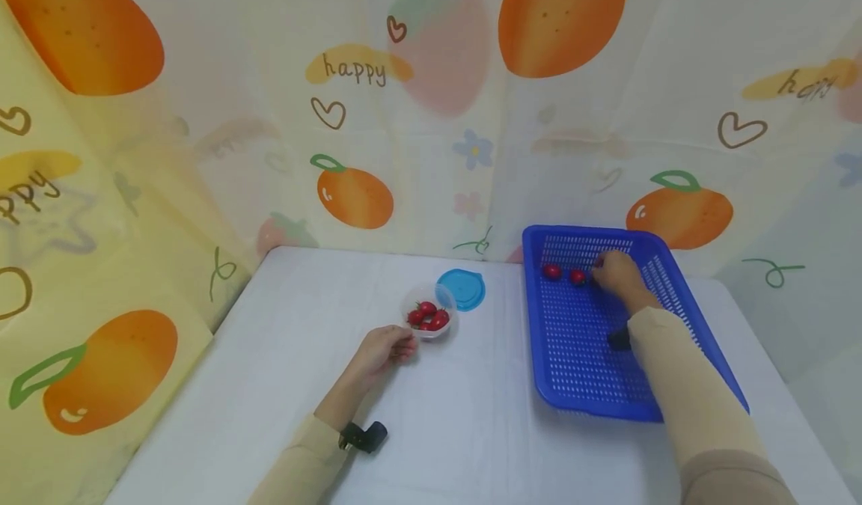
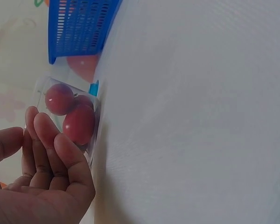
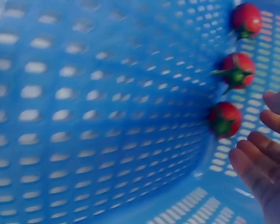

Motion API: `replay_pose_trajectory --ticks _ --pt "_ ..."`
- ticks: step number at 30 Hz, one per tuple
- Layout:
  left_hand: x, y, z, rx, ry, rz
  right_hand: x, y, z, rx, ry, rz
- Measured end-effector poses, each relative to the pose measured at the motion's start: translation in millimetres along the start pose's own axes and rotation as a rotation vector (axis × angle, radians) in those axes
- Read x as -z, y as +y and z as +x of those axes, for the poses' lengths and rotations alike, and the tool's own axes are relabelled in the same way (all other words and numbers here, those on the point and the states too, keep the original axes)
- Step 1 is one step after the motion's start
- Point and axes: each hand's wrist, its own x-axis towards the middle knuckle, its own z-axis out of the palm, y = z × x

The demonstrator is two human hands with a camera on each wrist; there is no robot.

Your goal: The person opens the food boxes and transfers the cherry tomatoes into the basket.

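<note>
Right hand (image 3: 270, 172) gapes beside a tomato (image 3: 225, 120); loosely bent left hand (image 2: 51, 179) perhaps touches a tub (image 1: 431, 334).

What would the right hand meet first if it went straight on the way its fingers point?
The right hand would probably first meet the nearest tomato, at one end of the row in the blue basket; depth is unclear.

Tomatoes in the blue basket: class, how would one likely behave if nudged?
These tomatoes look rounded, so one would probably roll. Their smooth, shiny skin may feel slippery. The blue basket, having raised walls, should likely contain it.
</note>
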Motion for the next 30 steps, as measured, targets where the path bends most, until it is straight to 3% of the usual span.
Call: replay_pose_trajectory --ticks 10,19,23,30 --pt "-0.3 -1.8 -0.2 0.006 0.002 0.003 16 -38 3 0.089 0.07 0.05" --pt "-3.2 1.2 0.1 0.003 0.043 0.029 16 -99 4 0.304 0.12 0.033" --pt "-2.8 0.0 0.9 0.007 0.04 0.024 12 -128 2 0.366 0.063 0.051" --pt "-3.0 1.0 0.3 0.016 0.054 0.033 -3 -177 -9 0.373 -0.137 0.033"
